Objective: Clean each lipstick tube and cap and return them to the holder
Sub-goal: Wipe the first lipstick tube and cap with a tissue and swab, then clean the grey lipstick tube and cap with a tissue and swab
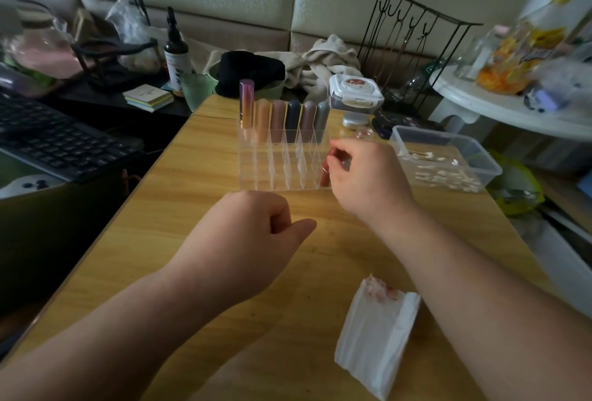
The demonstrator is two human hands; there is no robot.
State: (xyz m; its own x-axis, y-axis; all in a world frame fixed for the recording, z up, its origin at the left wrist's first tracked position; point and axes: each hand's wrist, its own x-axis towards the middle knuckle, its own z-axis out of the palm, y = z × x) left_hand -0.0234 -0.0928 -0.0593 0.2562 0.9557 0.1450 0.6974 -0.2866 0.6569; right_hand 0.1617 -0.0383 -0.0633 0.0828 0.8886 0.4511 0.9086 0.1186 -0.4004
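A clear acrylic holder (272, 170) with many compartments stands on the wooden table (198, 208). Its back row holds several lipstick tubes (288, 115); the leftmost, purple-pink one (246, 102) stands tallest. My right hand (368, 176) pinches a red lipstick tube (326, 173) that stands in the holder's front right compartment. My left hand (243, 240) hovers just in front of the holder with its fingers curled and nothing in it. A folded white tissue (378, 333) with pink smears lies near the front right.
A clear plastic tub (448, 157) of cotton swabs sits right of the holder. Behind it are a wipes box (355, 90), a small tin (355, 120) and a black wire rack (413, 48). A keyboard (54, 141) lies off the table's left edge.
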